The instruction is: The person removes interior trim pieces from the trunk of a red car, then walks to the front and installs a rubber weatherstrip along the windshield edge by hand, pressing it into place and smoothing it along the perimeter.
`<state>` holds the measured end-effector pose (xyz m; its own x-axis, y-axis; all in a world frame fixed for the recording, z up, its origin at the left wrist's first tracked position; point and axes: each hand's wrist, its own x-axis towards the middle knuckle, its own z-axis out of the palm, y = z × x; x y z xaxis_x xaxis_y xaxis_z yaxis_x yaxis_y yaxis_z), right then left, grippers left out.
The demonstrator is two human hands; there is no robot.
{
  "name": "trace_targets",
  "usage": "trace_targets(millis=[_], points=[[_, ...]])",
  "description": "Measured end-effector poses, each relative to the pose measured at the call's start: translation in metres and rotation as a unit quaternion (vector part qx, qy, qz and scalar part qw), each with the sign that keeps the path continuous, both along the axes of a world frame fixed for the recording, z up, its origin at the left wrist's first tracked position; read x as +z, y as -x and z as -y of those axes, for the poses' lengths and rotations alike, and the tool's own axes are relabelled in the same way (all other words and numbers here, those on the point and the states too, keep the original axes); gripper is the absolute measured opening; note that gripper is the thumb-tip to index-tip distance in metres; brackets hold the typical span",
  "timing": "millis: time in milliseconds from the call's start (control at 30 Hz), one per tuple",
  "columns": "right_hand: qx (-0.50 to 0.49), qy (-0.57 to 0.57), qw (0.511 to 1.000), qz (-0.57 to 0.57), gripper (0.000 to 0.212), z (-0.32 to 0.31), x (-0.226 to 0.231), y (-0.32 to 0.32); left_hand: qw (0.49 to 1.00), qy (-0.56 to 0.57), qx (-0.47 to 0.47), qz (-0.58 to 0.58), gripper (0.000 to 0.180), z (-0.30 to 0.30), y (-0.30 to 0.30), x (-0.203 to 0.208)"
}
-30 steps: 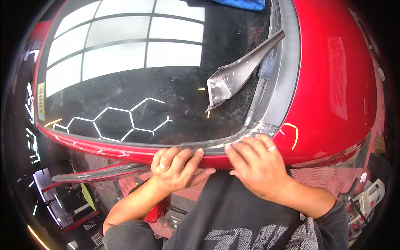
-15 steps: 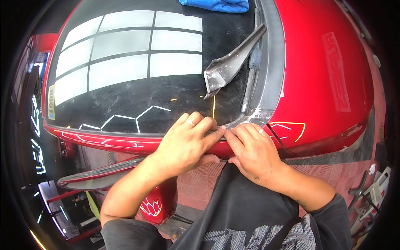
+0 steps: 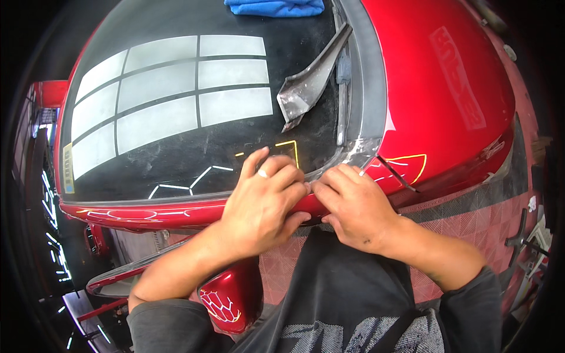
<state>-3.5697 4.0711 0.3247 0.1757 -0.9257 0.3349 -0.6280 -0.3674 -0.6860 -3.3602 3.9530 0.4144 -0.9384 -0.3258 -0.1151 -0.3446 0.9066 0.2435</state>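
Both hands work at the lower corner of a red car's dark windshield (image 3: 153,170), over the edge of the red pillar (image 3: 141,215). My left hand (image 3: 262,203) has its fingers bent, the index finger raised above the glass and the thumb stretched below the pillar. Close beside it, my right hand (image 3: 356,203) is closed, its fingers curled on the edge trim and the thumb underneath. Whatever the fingertips pinch is hidden. Next to the right hand, the grey cowl (image 3: 368,112) ends in a whitish, scuffed corner.
A dark, bent plastic trim piece (image 3: 312,85) lies on the glass across the wiper (image 3: 343,88). Farther off is a folded blue cloth (image 3: 273,7). A red side mirror (image 3: 232,300) and an open door (image 3: 126,275) stand at the lower left. Red floor tiles (image 3: 447,247) show right.
The view has shifted, so the car sits farther left in the picture. My left index finger has lifted away from the others. My right hand stays closed at the same edge.
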Motion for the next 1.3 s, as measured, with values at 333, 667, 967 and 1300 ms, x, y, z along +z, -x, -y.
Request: trace_targets(millis=[333,667,967,1300], points=[[-0.008,-0.009,1.000,-0.017,0.087,-0.001,0.025,0.034,0.990,0.108,0.085,-0.019,0.074,0.005,-0.028,0.027],[0.035,-0.033,0.999,-0.024,0.076,0.008,0.007,0.009,0.992,0.107,0.070,-0.015,0.079,-0.026,-0.017,0.006],[0.038,-0.020,0.999,-0.032,0.068,0.009,0.005,0.003,0.996,0.076,0.038,-0.026,0.064,-0.019,-0.020,0.001],[-0.147,0.072,0.985,-0.058,0.035,-0.020,0.015,0.080,0.974,0.119,0.193,0.026,0.047,-0.018,-0.005,0.015]])
